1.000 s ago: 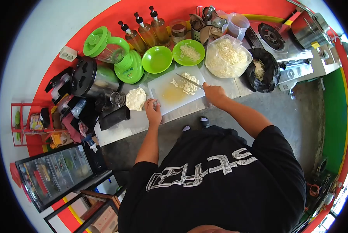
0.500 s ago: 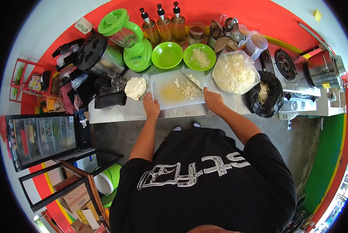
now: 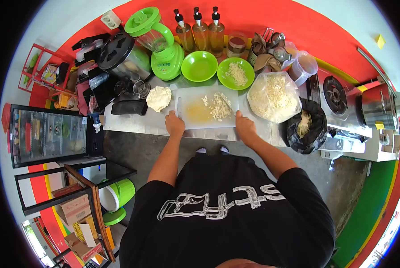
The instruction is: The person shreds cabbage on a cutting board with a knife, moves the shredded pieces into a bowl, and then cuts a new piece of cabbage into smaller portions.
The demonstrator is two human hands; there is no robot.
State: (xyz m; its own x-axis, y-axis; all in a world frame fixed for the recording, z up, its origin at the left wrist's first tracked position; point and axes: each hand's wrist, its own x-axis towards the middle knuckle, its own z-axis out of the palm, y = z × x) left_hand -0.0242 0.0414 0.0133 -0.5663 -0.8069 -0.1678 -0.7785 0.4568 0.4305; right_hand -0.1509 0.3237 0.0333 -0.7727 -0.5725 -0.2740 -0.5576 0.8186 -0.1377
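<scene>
A white cutting board (image 3: 200, 93) lies on the metal table with a heap of chopped pale pieces (image 3: 218, 109) and a yellowish wet patch on it. My left hand (image 3: 175, 124) is at the board's near left corner, fingers curled against its edge. At the right edge my right hand (image 3: 245, 127) is closed around a knife's handle, mostly hidden by the fingers. The knife blade (image 3: 227, 102) slants up and left over the chopped pieces. Behind the board stand a green plate (image 3: 223, 81) of chopped pale bits (image 3: 236, 73) and a green bowl (image 3: 199, 65) with nothing visible inside.
Left of the board sits a pale bundle (image 3: 158, 98). On the right are a clear bag of pale shreds (image 3: 273, 98) and a black plastic bag (image 3: 314, 138). A green blender (image 3: 168, 60), pump bottles (image 3: 201, 38) and a stove (image 3: 335, 95) line the wall.
The knife has turned, its blade now steeper and partly over the chopped pieces. Both hands stay at the board's sides. The whole view has shifted slightly.
</scene>
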